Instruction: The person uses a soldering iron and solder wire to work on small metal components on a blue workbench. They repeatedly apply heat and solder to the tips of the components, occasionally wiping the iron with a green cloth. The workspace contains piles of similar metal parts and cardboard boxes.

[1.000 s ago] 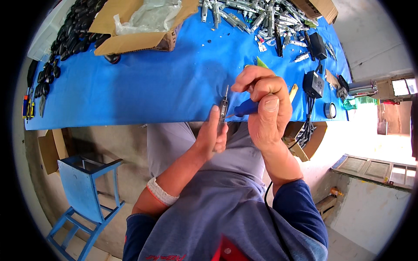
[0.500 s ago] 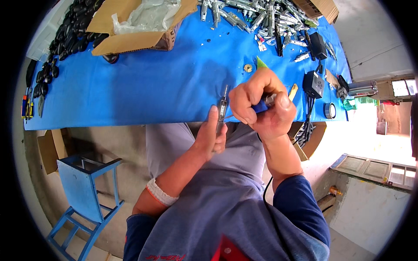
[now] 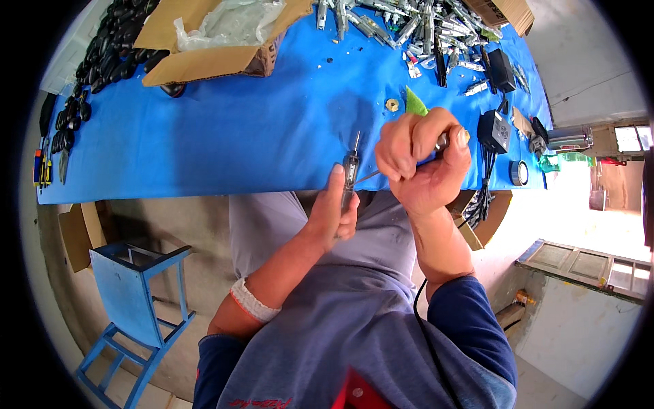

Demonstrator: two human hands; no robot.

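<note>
My left hand (image 3: 330, 215) is closed round a slim dark-and-clear device (image 3: 350, 170) with a thin metal pin standing out of its top end. The thumb lies along its side, and the lower end is hidden in my fingers. To the right, my right hand (image 3: 426, 160) grips a screwdriver (image 3: 368, 176). Its thin shaft points left and its tip meets, or nearly meets, the device's side; I cannot tell which. Most of the handle is hidden behind the fingers. Just beyond my right hand lie a green piece (image 3: 415, 102) and a small brass-coloured ring (image 3: 392, 105).
A blue-covered table (image 3: 225, 136) spans the front. On it are an open carton (image 3: 197, 69), black housings (image 3: 112, 58), a pile of metallic parts (image 3: 409, 31), a black power adapter (image 3: 494, 131) and a tape roll (image 3: 518, 173). A blue stool (image 3: 126, 286) is at lower left.
My right hand has shifted slightly right and turned, so more of the screwdriver's shaft shows. The left hand and the device have hardly moved.
</note>
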